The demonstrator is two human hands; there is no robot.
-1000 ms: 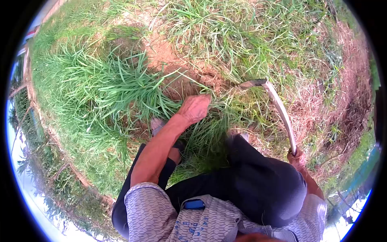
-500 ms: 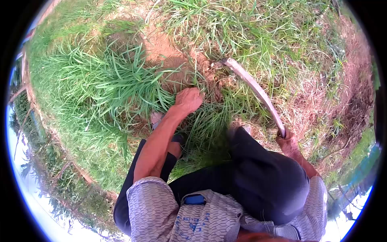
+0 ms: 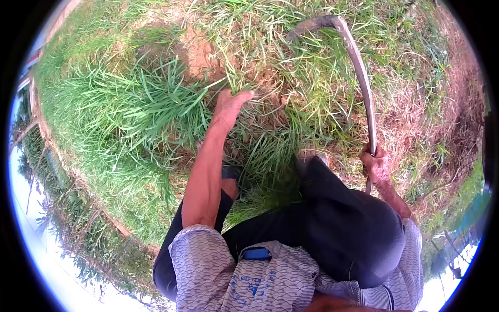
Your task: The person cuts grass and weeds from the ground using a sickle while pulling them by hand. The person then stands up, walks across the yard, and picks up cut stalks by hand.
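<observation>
Left fingers (image 3: 244, 95) over grassy outdoor soil (image 3: 199, 56)

On my feed I see sunlit reddish soil (image 3: 200, 54), a brown dry strip (image 3: 462, 99) at far right, leafy bushes (image 3: 104, 247) at lower left and glaring pale sky (image 3: 41, 255).

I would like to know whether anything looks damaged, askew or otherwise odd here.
Nothing clearly stands out. The hooked tool in the right hand has a bowed handle, though the wide lens may exaggerate that; no break shows. The left hand grips a tuft of grass near bare soil.
</observation>
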